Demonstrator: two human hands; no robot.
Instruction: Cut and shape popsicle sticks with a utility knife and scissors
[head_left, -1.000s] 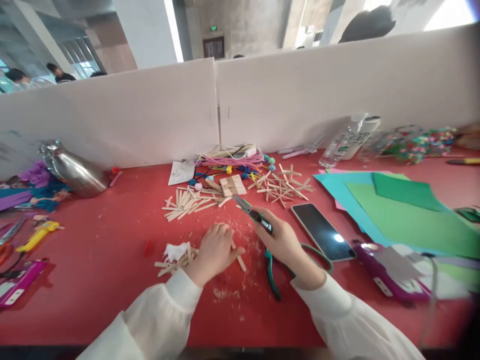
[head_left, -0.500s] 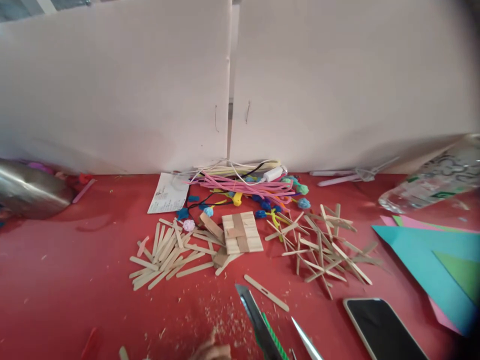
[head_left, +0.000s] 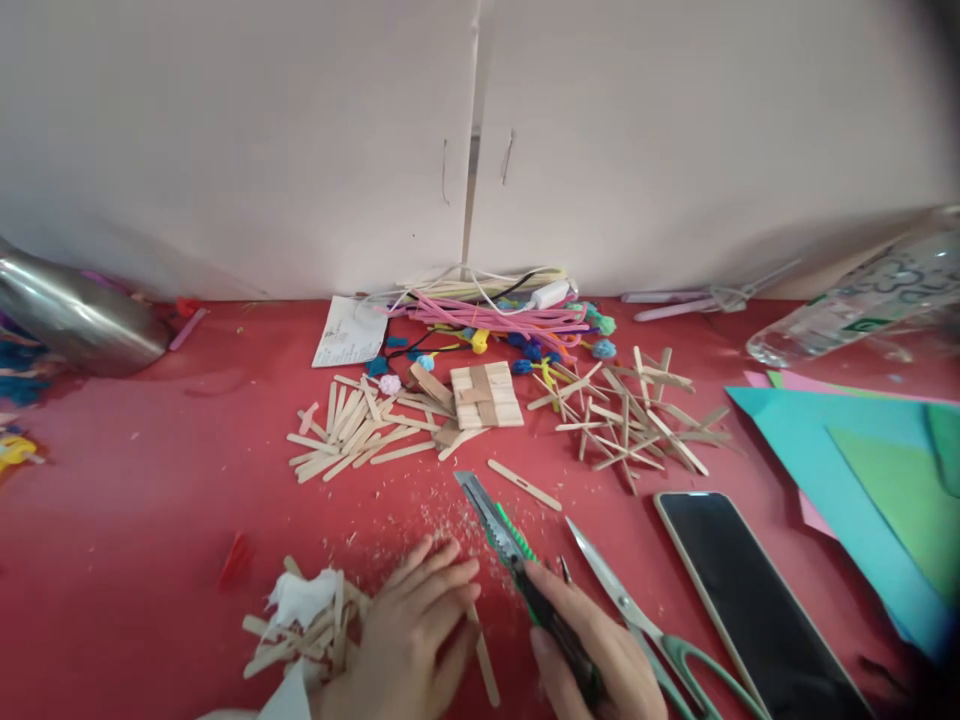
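My right hand [head_left: 596, 645] is closed around a box cutter [head_left: 510, 548]. The cutter's blade is out and points up and to the left, over wood shavings. My left hand [head_left: 420, 625] lies beside it with fingers stretched out, palm down. A craft stick [head_left: 484, 655] lies just right of my left thumb, and its upper end runs up to the fingers. Left of that hand is a small pile of craft sticks [head_left: 319, 635] with a crumpled white tissue [head_left: 301, 598] on top. To the right of my right hand rest scissors [head_left: 622, 600] with green handles.
Farther back lie a notched craft stick [head_left: 523, 484], loose sticks [head_left: 345, 435], a taped stick bundle [head_left: 487, 396] and crossed sticks [head_left: 634, 415]. A phone [head_left: 750, 590], coloured paper [head_left: 825, 440] and a plastic bottle [head_left: 847, 300] occupy the right. A metal bottle [head_left: 82, 315] lies left.
The view has tilted down, so both hands, the scissors and the tissue-topped sticks show more fully. The cutter stays over the shavings.
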